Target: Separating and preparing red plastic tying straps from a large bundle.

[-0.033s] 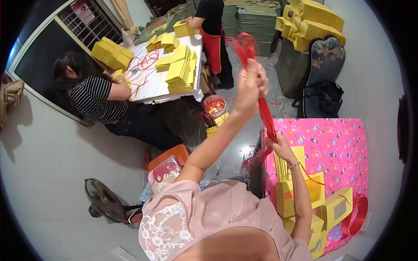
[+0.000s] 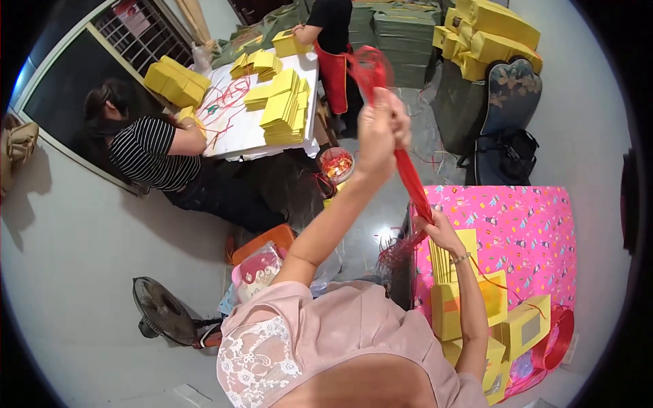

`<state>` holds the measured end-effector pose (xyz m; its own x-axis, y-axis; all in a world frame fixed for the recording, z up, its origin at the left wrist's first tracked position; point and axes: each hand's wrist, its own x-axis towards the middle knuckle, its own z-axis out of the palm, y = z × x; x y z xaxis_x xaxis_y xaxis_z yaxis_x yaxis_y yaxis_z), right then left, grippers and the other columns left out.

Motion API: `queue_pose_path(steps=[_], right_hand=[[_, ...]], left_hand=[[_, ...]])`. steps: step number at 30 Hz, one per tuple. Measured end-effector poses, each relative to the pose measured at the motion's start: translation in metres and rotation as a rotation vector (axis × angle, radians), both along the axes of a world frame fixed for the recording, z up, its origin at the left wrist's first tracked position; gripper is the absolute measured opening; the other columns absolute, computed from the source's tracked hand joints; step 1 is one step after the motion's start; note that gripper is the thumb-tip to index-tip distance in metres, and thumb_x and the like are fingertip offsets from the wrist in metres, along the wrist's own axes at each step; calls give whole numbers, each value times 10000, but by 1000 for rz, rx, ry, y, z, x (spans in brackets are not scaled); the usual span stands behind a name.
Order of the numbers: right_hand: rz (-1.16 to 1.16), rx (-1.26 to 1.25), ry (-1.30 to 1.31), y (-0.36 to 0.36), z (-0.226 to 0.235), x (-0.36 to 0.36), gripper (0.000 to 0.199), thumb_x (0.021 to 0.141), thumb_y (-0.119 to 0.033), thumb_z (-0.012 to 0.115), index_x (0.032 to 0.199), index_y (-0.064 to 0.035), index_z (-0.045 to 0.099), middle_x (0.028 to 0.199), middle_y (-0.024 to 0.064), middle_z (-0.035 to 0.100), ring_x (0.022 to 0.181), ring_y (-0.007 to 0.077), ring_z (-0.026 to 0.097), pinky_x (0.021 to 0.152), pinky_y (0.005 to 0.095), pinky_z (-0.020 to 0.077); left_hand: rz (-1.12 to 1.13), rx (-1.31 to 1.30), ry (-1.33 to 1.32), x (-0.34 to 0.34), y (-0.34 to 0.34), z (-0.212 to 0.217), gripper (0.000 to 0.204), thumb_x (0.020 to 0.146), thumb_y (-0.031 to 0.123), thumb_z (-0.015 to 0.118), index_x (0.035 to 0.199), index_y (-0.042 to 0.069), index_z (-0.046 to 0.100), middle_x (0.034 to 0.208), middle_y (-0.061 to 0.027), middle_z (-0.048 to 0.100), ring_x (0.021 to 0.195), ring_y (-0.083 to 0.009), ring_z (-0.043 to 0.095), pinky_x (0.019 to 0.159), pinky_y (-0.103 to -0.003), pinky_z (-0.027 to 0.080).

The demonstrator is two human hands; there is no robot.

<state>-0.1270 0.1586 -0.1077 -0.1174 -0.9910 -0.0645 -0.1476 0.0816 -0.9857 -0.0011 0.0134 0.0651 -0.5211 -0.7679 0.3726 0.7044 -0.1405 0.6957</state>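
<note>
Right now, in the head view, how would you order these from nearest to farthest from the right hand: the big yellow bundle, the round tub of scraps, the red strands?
1. Red strands: in the right hand's own grip.
2. Round tub of scraps: ahead, to the left.
3. Big yellow bundle: farther left, beside the white table's left edge.

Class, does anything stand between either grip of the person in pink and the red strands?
Nothing visible does: the left grip is already closed on the red strands high up, and the right grip holds them lower down.
</note>
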Motion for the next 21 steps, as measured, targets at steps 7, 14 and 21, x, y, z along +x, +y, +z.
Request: queue_pose_path(steps=[7,14,21], right_hand=[[403,175,-95,-4,-26,-41,155,862,-159,510,904,-12,530,757,-27,499,696,59,456,628,225,396],[662,315,-170,-9,-12,-72,230,900,-260,498,889,-33,532,739,-44,471,717,57,453,662,222,393],[697,350,-115,-30,-8,-72,264,921,-297,447,860,-46,502,721,-37,438,685,54,413,628,212,370]], left_hand=[[503,-60,68,134,-43,13,320,943,343,362,693,143,349,557,55,239,427,-53,197,358,-208,147],[887,101,75,303,-80,-63,351,946,336,362,653,143,350,527,52,230,402,-54,163,340,-211,132],[1265,378,-426,379,-91,-181,328,904,395,438,728,119,425,502,52,286,418,-64,287,358,-219,224]])
